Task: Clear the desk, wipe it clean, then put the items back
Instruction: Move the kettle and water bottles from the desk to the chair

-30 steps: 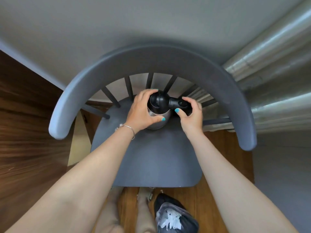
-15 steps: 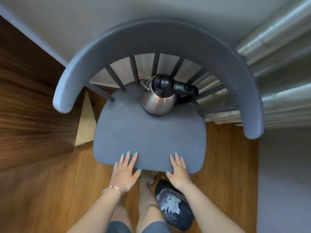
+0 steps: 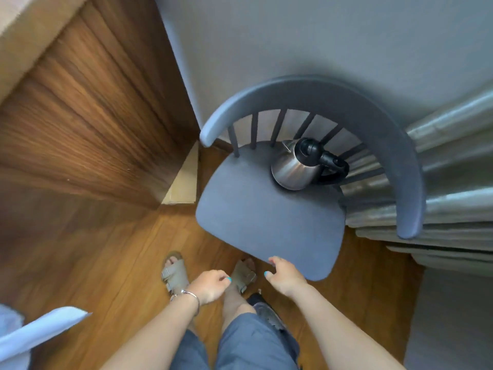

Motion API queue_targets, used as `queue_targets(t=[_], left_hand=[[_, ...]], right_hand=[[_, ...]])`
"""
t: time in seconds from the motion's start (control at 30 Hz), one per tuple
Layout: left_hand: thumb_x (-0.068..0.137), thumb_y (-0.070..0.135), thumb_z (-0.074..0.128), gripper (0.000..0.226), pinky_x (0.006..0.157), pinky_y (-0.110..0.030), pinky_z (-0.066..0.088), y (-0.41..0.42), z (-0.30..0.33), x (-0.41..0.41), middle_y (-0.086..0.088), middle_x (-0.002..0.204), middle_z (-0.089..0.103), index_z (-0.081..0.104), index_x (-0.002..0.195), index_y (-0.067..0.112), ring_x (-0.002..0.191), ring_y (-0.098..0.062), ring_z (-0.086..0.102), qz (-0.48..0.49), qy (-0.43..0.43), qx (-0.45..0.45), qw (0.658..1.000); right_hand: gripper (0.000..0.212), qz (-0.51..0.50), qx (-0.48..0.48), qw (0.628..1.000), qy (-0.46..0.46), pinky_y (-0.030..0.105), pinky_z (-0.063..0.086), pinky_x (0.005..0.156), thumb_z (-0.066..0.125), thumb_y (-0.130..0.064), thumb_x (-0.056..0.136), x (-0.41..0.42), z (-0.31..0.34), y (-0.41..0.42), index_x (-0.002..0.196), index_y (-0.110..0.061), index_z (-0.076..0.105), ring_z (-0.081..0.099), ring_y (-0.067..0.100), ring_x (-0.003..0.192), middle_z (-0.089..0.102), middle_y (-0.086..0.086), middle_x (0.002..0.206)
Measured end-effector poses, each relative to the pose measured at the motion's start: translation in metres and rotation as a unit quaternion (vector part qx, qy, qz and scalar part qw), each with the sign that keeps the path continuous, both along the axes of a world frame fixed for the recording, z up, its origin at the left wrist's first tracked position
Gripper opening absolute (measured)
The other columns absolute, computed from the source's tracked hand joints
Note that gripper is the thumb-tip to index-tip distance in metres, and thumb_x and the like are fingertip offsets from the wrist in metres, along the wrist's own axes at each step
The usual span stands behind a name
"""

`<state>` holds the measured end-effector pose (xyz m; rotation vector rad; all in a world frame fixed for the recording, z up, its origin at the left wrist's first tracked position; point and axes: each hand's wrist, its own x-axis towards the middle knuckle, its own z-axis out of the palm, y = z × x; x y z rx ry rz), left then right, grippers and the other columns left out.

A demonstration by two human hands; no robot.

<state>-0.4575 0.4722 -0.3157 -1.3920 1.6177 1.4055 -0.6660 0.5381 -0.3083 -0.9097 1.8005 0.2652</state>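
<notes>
A steel kettle [image 3: 292, 169] with a black lid and handle stands at the back of a grey chair's seat [image 3: 261, 220], close to the spindles. My left hand [image 3: 210, 285] hangs over the floor in front of the chair, fingers loosely curled, holding nothing. My right hand [image 3: 284, 275] is at the seat's front edge, fingers bent, with nothing in it; whether it touches the edge is unclear. Both hands are well away from the kettle. The desk top is out of sight.
A dark wooden panel [image 3: 88, 124] fills the left. Grey wall [image 3: 306, 41] stands behind the chair and pale curtains [image 3: 453, 204] hang at the right. My sandalled feet [image 3: 174, 271] are on the wood floor. A black bag [image 3: 266, 311] lies by my right leg. White cloth [image 3: 40, 329] shows at bottom left.
Both hands let go of the kettle, leaving it on the chair seat, and drew back to the seat's front edge. The view has swung left and backed away.
</notes>
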Motion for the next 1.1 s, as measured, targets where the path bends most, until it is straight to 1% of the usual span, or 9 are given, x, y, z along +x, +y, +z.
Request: queue_targets(t=[0.13,0.2,0.27,0.37,0.53,0.73,0.83,0.97,1.1], left_hand=[[0.096,0.033,0.046,0.017,0.087,-0.026,0.046,0.005,0.025,0.042,0.001,0.11,0.067,0.062,0.097,0.027,0.104,-0.018,0.061,0.061,-0.015,-0.025,0.998],[0.095,0.035,0.05,0.019,0.084,-0.025,0.046,0.011,0.037,0.068,0.003,0.103,0.064,0.061,0.106,0.024,0.096,-0.017,0.061,0.121,-0.011,-0.038,0.992],[0.094,0.036,0.055,0.032,0.08,-0.024,0.043,0.017,0.048,0.098,0.003,0.1,0.059,0.057,0.121,0.019,0.09,-0.016,0.057,0.164,-0.001,-0.062,0.985],[0.093,0.037,0.058,0.042,0.082,-0.02,0.037,0.022,0.07,0.148,0.001,0.115,0.057,0.052,0.129,0.018,0.097,-0.012,0.052,0.164,0.001,-0.097,0.982],[0.09,0.046,0.059,0.035,0.076,-0.022,0.038,0.016,0.116,0.247,0.003,0.107,0.06,0.059,0.116,0.023,0.1,-0.016,0.057,0.19,-0.019,-0.128,0.973],[0.069,0.063,0.059,0.042,0.092,-0.029,0.048,-0.016,0.176,0.355,0.005,0.108,0.065,0.058,0.098,0.034,0.101,-0.015,0.06,0.242,-0.016,-0.216,0.946],[0.077,0.058,0.062,0.046,0.096,-0.032,0.047,-0.05,0.218,0.382,0.004,0.117,0.063,0.06,0.113,0.029,0.108,-0.017,0.06,0.259,0.01,-0.278,0.925],[0.084,0.052,0.063,0.048,0.1,-0.035,0.046,-0.103,0.282,0.397,0.003,0.126,0.059,0.057,0.123,0.024,0.114,-0.017,0.057,0.264,0.062,-0.368,0.889],[0.085,0.05,0.063,0.054,0.098,-0.033,0.045,-0.155,0.339,0.395,0.001,0.131,0.057,0.055,0.129,0.02,0.115,-0.017,0.055,0.243,0.122,-0.44,0.855]], right_hand=[[0.046,0.071,-0.007,0.997,0.002,0.031,0.04,0.103,0.05,-0.034,0.096,0.043,0.026,-0.014,0.14,-0.022,0.044,0.048,0.021,0.13,0.051,0.001,0.141],[0.046,0.139,-0.023,0.99,-0.005,0.032,0.04,0.104,0.049,-0.033,0.096,0.071,0.042,-0.021,0.14,-0.022,0.045,0.048,0.021,0.13,0.051,0.001,0.141],[0.046,0.189,-0.045,0.981,-0.007,0.035,0.041,0.105,0.049,-0.032,0.096,0.103,0.061,-0.03,0.14,-0.021,0.045,0.048,0.022,0.13,0.05,0.002,0.141],[0.047,0.227,-0.068,0.971,0.002,0.038,0.042,0.104,0.051,-0.032,0.096,0.154,0.087,-0.04,0.14,-0.019,0.045,0.048,0.024,0.129,0.05,0.004,0.141],[0.042,0.218,-0.101,0.971,-0.011,0.035,0.043,0.104,0.053,-0.03,0.095,0.244,0.124,-0.054,0.134,-0.013,0.05,0.051,0.025,0.127,0.054,0.008,0.138],[0.038,0.228,-0.191,0.954,-0.037,0.031,0.044,0.102,0.058,-0.024,0.094,0.343,0.179,-0.089,0.13,-0.012,0.058,0.055,0.022,0.121,0.06,0.007,0.131],[0.036,0.227,-0.258,0.938,-0.051,0.031,0.046,0.101,0.06,-0.023,0.093,0.373,0.219,-0.114,0.127,-0.014,0.06,0.058,0.02,0.116,0.063,0.005,0.126],[0.029,0.208,-0.348,0.911,-0.081,0.014,0.045,0.084,0.061,-0.022,0.094,0.387,0.282,-0.151,0.123,-0.017,0.063,0.059,0.01,0.105,0.064,-0.002,0.121],[0.023,0.166,-0.439,0.878,-0.092,0.017,0.045,0.084,0.064,-0.017,0.091,0.378,0.339,-0.195,0.113,-0.016,0.068,0.062,0.011,0.095,0.068,-0.004,0.107]])
